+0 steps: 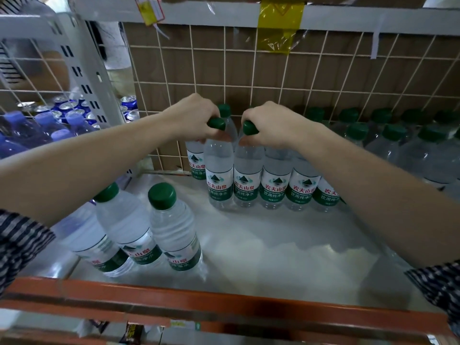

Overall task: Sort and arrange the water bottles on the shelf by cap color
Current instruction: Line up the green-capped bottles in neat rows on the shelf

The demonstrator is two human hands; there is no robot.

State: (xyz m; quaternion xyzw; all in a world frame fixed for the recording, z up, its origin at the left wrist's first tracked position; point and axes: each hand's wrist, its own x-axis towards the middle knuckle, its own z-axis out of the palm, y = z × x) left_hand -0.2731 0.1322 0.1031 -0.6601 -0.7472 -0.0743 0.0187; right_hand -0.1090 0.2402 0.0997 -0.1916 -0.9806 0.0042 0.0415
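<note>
Two upright green-capped bottles [219, 170] stand side by side, touching, at the shelf [273, 245] back row's left end. Left hand [191, 118] pinches one neck, right hand [271, 125] the other, each directly above its bottle.

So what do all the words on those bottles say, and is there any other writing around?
"农夫山泉", in red, on the water bottle labels.
"饮用纯净水", in white, on the labels' green band.
Finer print below it: too small to read.
Blurred: the yellow tag up top.
Unreadable: the packets at the bottom edge.
</note>
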